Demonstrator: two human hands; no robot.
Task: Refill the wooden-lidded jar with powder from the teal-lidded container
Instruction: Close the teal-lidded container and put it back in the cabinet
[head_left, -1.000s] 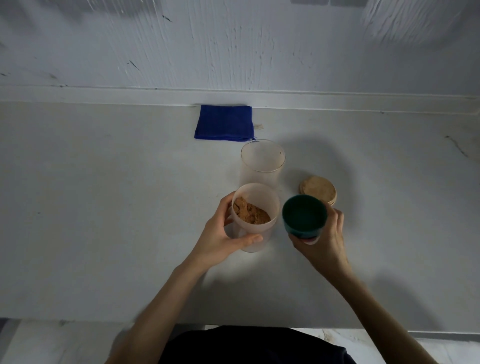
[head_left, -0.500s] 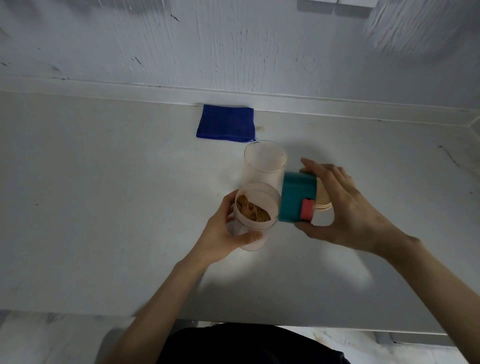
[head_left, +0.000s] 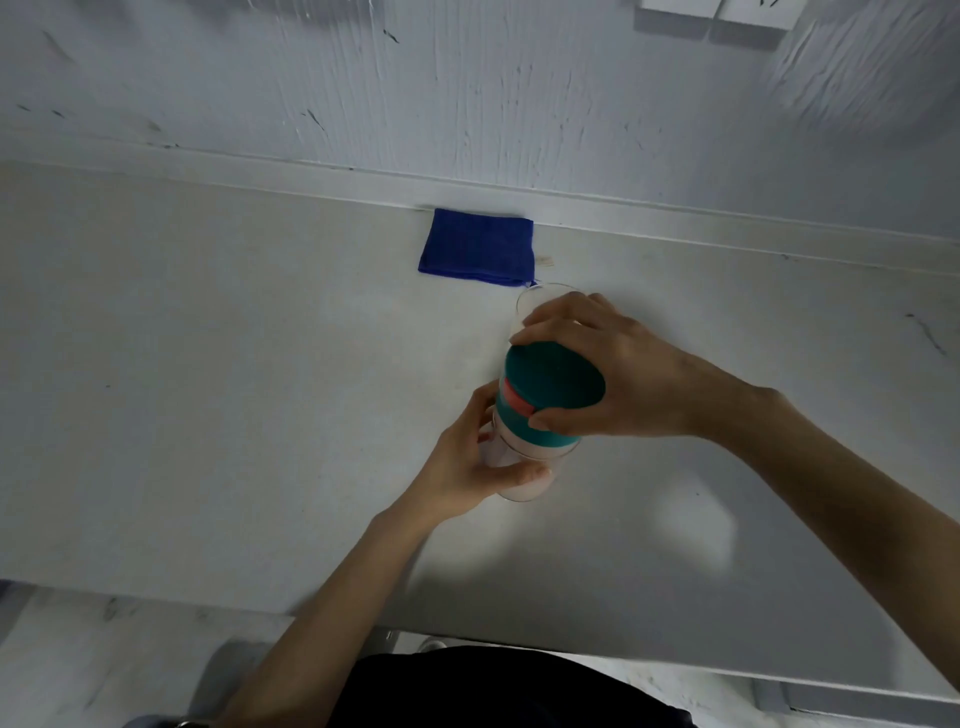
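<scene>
Since half a second ago the teal lid (head_left: 550, 395) has swung from beside the frosted container (head_left: 517, 467) to on top of its mouth, tilted a little toward the camera — the brown powder seen before is now covered. The right hand (head_left: 608, 374) grips the lid from behind, fingers curled over its far edge and thumb on the near rim beside a small red tab (head_left: 514, 400). The left hand (head_left: 467, 457) wraps the container's lower body, thumb across the front, holding it on the pale counter (head_left: 234, 415). Just behind the right hand, the rim of the clear open jar (head_left: 530, 306) shows (its wooden lid is hidden from view). A folded blue cloth (head_left: 475, 247) lies at the wall.
</scene>
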